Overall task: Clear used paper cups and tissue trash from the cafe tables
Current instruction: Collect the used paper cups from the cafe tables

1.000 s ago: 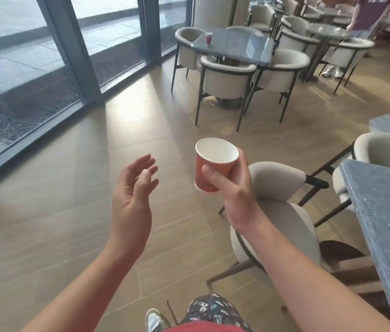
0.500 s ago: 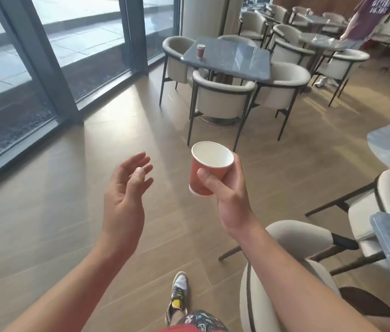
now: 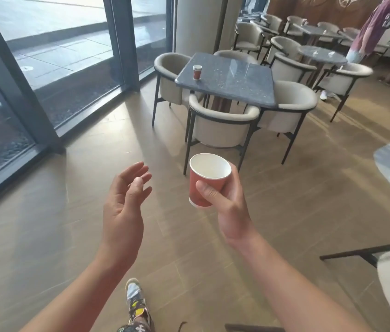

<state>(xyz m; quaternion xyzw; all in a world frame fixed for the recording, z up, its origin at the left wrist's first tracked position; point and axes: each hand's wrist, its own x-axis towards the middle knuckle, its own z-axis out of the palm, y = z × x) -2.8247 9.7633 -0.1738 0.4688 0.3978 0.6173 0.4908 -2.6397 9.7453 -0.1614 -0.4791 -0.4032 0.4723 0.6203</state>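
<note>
Wood-plank flooring (image 3: 45, 236) is bordered by a glass wall (image 3: 69, 56). A red paper cup (image 3: 209, 179), upright, is gripped by the right hand (image 3: 231, 207), thumb across its front. The left hand (image 3: 123, 207) is held empty, fingers loosely spread. A second red cup (image 3: 197, 72) is seen on the square grey bench (image 3: 237, 85) ahead, ringed by beige chairs (image 3: 222, 125).

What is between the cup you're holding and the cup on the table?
Head view shows bare wooden floor, then a beige chair at the table.

Cafe: stone-top tables (image 3: 237, 87), cushioned armchairs (image 3: 222, 125), glass wall (image 3: 64, 51), paper cup (image 3: 197, 72).
</note>
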